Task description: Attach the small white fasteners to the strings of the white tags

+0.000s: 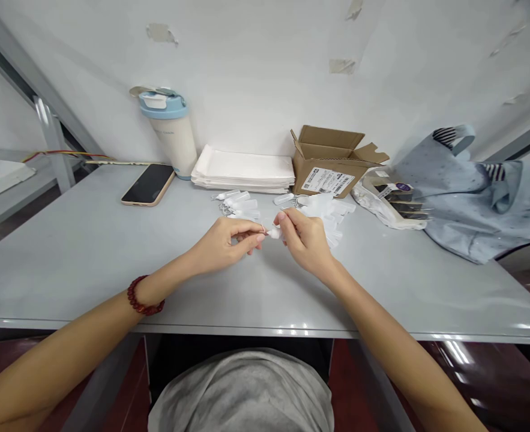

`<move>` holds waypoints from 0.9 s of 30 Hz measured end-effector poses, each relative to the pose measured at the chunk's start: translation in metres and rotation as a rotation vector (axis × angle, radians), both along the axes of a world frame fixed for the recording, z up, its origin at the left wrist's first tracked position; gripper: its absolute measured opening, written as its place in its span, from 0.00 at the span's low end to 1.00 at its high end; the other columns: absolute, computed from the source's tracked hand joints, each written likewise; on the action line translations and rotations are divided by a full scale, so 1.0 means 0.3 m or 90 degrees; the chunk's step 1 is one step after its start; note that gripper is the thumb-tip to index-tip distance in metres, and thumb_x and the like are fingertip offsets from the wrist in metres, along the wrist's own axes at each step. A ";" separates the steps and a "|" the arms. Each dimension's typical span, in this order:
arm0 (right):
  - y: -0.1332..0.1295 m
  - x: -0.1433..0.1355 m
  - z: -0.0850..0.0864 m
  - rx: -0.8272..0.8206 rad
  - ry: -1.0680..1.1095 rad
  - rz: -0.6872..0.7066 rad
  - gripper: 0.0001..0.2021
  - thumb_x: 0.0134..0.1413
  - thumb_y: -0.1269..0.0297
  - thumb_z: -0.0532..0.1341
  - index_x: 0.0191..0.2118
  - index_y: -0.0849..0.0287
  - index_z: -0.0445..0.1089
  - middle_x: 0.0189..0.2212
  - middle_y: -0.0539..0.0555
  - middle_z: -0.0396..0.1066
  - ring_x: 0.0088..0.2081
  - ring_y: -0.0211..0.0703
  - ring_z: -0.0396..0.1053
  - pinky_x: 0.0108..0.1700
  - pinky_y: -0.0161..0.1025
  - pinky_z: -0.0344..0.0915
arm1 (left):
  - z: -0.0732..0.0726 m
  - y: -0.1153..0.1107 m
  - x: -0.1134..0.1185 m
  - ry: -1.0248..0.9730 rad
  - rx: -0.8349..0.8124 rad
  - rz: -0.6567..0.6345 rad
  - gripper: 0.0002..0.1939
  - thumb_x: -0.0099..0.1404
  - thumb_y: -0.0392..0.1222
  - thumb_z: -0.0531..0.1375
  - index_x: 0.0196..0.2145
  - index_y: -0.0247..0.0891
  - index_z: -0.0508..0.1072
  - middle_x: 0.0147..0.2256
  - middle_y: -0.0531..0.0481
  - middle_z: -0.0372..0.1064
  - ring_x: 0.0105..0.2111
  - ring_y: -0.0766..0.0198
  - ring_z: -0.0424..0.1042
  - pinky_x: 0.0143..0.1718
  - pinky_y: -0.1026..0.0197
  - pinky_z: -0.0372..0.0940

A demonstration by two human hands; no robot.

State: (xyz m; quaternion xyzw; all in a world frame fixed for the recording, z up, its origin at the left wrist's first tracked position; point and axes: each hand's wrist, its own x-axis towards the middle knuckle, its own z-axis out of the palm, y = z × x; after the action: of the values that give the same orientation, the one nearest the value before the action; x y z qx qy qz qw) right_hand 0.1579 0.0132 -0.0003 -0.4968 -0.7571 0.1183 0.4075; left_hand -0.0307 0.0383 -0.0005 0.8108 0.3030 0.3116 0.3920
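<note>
My right hand (307, 240) pinches a small white squeeze bottle (274, 233) with a narrow nozzle pointing left. Most of the bottle is hidden behind the fingers. My left hand (224, 243) meets the nozzle's tip with thumb and fingers drawn together. What sits between those fingertips is too small to make out. Just beyond my left hand lies a small group of similar translucent bottles (242, 205), some with thin tips. Behind and beside my right hand is a larger pile of these white bottles (321, 207), partly covered by the hand.
Along the wall stand a tumbler (174, 141) with a blue lid, a stack of white envelopes or sheets (246, 171) and an open cardboard box (325, 177). A phone (148, 185) lies left on the grey table (111, 264). A plastic packet (391, 201) and blue cloth (472, 198) lie right.
</note>
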 end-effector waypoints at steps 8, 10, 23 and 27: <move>0.001 0.003 0.001 -0.019 0.000 0.000 0.14 0.64 0.62 0.47 0.29 0.59 0.64 0.16 0.46 0.60 0.18 0.33 0.58 0.25 0.32 0.54 | 0.009 -0.002 0.000 0.023 0.014 0.017 0.11 0.65 0.43 0.56 0.35 0.35 0.75 0.26 0.51 0.72 0.25 0.68 0.70 0.29 0.66 0.64; -0.001 0.000 0.000 -0.020 -0.009 -0.002 0.14 0.64 0.62 0.47 0.29 0.58 0.63 0.16 0.47 0.59 0.18 0.34 0.58 0.25 0.32 0.54 | 0.012 -0.004 0.002 0.027 -0.001 0.015 0.13 0.66 0.43 0.54 0.33 0.34 0.75 0.26 0.51 0.71 0.25 0.68 0.69 0.28 0.66 0.63; -0.021 -0.024 -0.019 0.046 -0.024 -0.047 0.14 0.63 0.63 0.47 0.28 0.58 0.63 0.13 0.43 0.49 0.15 0.33 0.49 0.22 0.33 0.48 | -0.004 -0.030 0.018 0.022 -0.063 -0.037 0.13 0.67 0.38 0.52 0.26 0.34 0.70 0.22 0.53 0.67 0.23 0.70 0.67 0.28 0.68 0.63; -0.016 -0.021 -0.019 0.049 -0.020 -0.050 0.14 0.63 0.63 0.46 0.28 0.58 0.63 0.13 0.43 0.49 0.16 0.33 0.49 0.22 0.33 0.48 | -0.005 -0.035 0.023 0.017 -0.053 -0.029 0.13 0.66 0.39 0.53 0.26 0.34 0.70 0.23 0.53 0.68 0.22 0.70 0.67 0.26 0.68 0.62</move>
State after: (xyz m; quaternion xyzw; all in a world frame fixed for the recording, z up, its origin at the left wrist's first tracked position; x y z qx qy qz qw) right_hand 0.1514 0.0083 -0.0061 -0.5116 -0.7473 0.0653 0.4189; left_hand -0.0239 0.0277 -0.0018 0.8046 0.3027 0.2788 0.4281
